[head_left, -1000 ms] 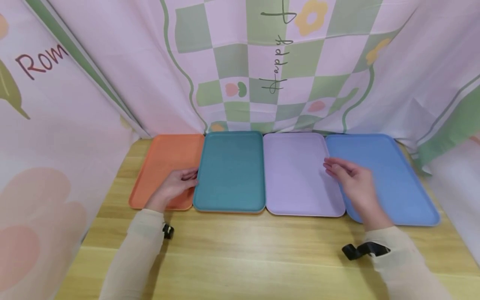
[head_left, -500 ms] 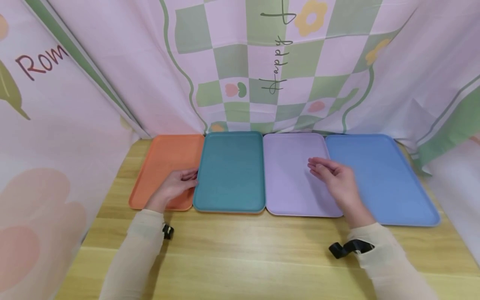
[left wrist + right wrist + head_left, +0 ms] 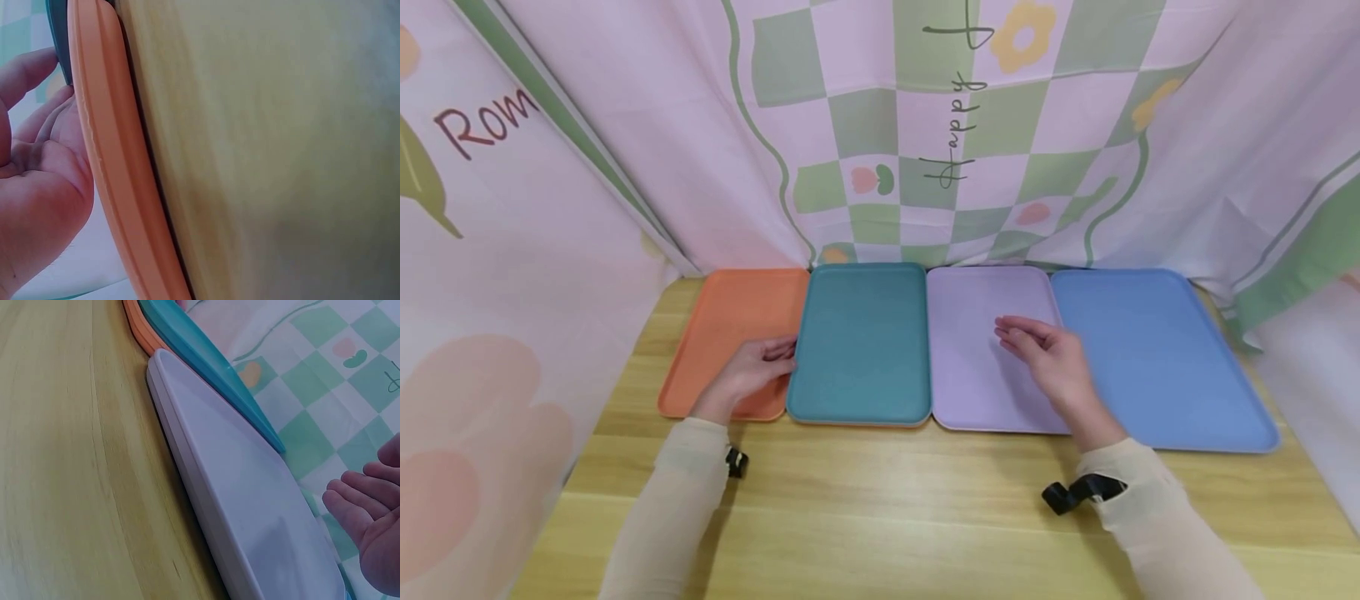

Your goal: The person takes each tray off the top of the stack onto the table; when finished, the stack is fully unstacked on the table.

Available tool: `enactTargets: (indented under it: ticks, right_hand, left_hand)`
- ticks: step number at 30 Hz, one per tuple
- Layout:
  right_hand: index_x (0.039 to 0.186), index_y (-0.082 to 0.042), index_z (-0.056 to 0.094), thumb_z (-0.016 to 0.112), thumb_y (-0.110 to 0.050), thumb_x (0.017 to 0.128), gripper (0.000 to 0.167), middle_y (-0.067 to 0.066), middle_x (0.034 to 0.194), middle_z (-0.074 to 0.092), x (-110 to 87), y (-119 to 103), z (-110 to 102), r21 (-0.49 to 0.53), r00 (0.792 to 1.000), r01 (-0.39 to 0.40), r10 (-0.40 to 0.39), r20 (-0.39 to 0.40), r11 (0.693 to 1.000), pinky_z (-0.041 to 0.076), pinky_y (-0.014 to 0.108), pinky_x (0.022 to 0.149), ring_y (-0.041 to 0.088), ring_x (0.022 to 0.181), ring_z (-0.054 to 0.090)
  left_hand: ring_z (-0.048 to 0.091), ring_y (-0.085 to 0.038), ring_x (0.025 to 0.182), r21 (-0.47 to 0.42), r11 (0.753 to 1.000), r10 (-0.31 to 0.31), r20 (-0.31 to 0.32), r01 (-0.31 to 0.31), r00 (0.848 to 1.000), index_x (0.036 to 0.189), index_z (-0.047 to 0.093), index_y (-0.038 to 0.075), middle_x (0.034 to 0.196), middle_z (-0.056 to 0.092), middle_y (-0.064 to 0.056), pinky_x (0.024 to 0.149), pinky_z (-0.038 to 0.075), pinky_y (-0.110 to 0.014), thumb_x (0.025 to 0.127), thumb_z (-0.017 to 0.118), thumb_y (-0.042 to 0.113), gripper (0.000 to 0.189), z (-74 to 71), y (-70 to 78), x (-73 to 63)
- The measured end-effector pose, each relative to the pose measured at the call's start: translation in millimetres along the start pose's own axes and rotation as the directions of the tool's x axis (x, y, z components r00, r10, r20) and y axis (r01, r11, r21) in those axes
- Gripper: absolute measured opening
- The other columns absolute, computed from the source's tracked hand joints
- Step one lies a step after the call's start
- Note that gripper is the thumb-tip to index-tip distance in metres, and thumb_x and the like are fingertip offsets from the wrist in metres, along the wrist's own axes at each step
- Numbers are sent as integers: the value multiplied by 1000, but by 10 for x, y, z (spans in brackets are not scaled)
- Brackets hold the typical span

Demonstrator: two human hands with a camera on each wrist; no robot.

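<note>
Four-sided trays with rounded corners lie in a row on the wooden table. My left hand (image 3: 751, 373) is over the orange tray (image 3: 741, 304), its thumb and fingertips at the left rim of the teal tray (image 3: 862, 342). In the left wrist view the thumb and fingertips meet the teal edge (image 3: 58, 37). Orange rim shows just under the teal tray's front edge. Above the lilac tray (image 3: 973, 375), my right hand (image 3: 1048, 358) hovers with fingers together, pointing left, nothing in it. The right wrist view shows that palm (image 3: 384, 547) apart from the lilac tray.
A blue tray (image 3: 1180, 375) lies at the right end of the row. Patterned curtains (image 3: 865, 125) hang behind and on both sides. Wooden tabletop (image 3: 880, 508) extends in front of the trays. A black strap (image 3: 1078, 492) is at the right wrist.
My right hand has moved left from the border of the blue and lilac trays to over the lilac tray. The left hand and the trays have stayed in place.
</note>
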State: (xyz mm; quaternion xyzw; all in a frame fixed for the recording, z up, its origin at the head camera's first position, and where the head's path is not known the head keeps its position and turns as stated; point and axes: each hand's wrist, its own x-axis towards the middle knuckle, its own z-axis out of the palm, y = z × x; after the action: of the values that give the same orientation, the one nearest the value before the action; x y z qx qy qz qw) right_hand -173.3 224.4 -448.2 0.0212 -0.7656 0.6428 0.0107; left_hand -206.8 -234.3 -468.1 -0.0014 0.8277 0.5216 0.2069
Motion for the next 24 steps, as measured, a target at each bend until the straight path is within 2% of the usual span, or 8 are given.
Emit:
enactTargets:
  ticks: [7,10,16,18,22,24]
  right_hand:
    - [145,14,60,55,-11,112,41,35,148,61,63,4,138,-2,999,-32,32,-7,999,58,16,100,-11,109,69]
    - [145,13,60,56,-11,112,41,32,149,62,86,18,195,-9,998,-62,62,-10,998,57,17,101,-7,112,70]
    - [144,11,63,57,-10,111,39,32,146,65,125,53,309,-32,996,-84,84,-12,996,57,12,98,-8,108,69]
    - [143,9,65,57,-12,111,39,29,144,67,134,65,354,-91,997,-76,75,-15,993,56,9,95,-2,112,71]
    - [142,4,68,58,-15,111,38,23,142,70,160,94,450,-226,999,-46,45,-9,973,50,2,89,23,129,69]
    - [142,4,68,57,-14,111,37,23,142,71,171,108,497,-252,1000,-30,31,0,967,47,1,87,33,134,67]
  left_hand:
    - [39,-37,160,26,1000,6,6,-6,1000,165,40,-1,169,42,-24,127,43,-50,110,62,12,61,-8,22,-7]
    - [39,-36,160,12,1000,0,6,-1,1000,165,41,0,169,42,-23,127,43,-50,109,63,12,61,-6,20,-9]
    - [42,-34,159,0,1000,-6,-3,6,1000,164,43,1,169,43,-21,127,43,-49,109,64,10,60,2,16,-4]
    - [42,-34,159,1,1000,-8,-6,8,1000,164,43,2,170,43,-20,127,43,-49,109,64,10,60,0,14,-7]
    - [42,-34,159,-2,1000,-10,-3,10,1000,165,42,2,170,42,-20,127,43,-49,109,64,10,60,-1,16,-13]
    - [42,-34,159,-5,1000,-12,-3,12,1000,165,42,2,170,42,-20,127,43,-49,109,64,10,61,-1,20,-13]
